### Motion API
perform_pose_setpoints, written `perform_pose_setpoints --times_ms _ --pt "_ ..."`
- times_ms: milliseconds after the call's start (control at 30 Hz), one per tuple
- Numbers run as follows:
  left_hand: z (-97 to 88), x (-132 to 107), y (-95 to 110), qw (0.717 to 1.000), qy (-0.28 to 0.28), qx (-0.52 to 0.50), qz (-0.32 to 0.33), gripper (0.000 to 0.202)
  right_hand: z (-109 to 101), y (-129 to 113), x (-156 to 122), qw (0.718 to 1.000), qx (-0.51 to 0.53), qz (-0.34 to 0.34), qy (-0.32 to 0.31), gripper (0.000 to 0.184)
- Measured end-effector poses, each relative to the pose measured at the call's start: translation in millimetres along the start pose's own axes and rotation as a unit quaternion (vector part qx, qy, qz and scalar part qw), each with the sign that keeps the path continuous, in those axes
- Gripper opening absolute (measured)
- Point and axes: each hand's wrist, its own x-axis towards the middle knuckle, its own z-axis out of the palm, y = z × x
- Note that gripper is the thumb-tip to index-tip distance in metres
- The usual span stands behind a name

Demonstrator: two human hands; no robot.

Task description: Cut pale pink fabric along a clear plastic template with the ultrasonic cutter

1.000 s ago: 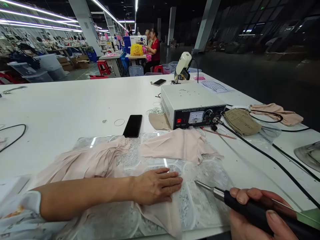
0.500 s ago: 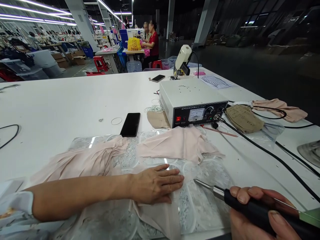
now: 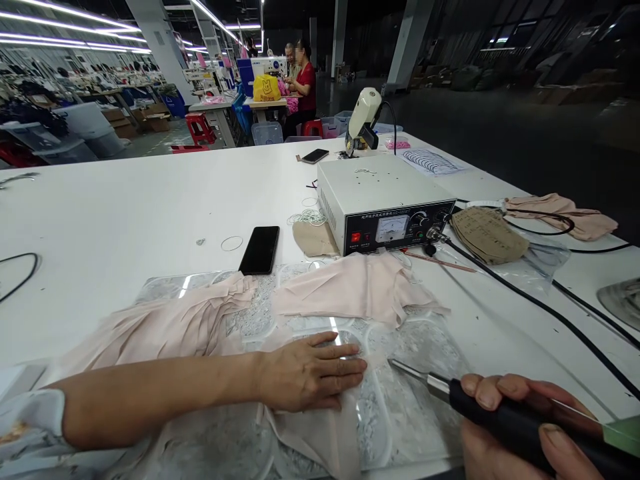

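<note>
My left hand [image 3: 313, 372] lies flat, fingers stretched out, pressing a pale pink fabric piece [image 3: 320, 437] onto a clear plastic sheet [image 3: 425, 427]. My right hand [image 3: 520, 420] is wrapped round the black handle of an ultrasonic cutter [image 3: 500, 413]. The cutter's thin metal tip points left, a short way right of my left fingertips. Beyond my hands lies another pale pink fabric piece [image 3: 345, 290]. A stack of the same fabric [image 3: 165, 327] fans out behind my left forearm. Under my left palm the fabric is hidden.
A control box [image 3: 390, 197] with a dial stands behind the fabric; its black cable [image 3: 540, 310] runs along the right. A black phone [image 3: 260, 250], brown paper patterns [image 3: 487, 237], white string loops [image 3: 307, 217] and a lamp-like device [image 3: 364, 120] are on the white table [image 3: 125, 220]. Two people sit at a sewing machine beyond.
Almost nothing differs. The view has shifted very slightly; my left hand stays flat on the fabric and the cutter keeps its place beside it.
</note>
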Motion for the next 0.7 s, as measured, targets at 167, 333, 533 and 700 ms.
perform_pose_setpoints --times_ms 167,333,533,700 --pt "3.2 -1.4 -0.7 1.0 0.015 0.011 0.011 0.042 2.7 -0.2 -0.5 1.0 -0.003 0.006 0.013 0.02" --pt "4.6 -1.8 -1.0 1.0 0.006 0.001 0.004 0.04 6.3 -1.2 0.0 1.0 -0.006 0.006 0.018 0.02" --pt "-0.4 1.4 -0.6 1.0 0.003 -0.004 0.008 0.038 5.8 -0.9 0.7 1.0 0.004 -0.008 0.004 0.018" --pt "-3.9 2.9 -1.0 1.0 0.014 0.004 0.021 0.037 1.2 0.1 1.2 1.0 0.015 -0.007 0.004 0.018"
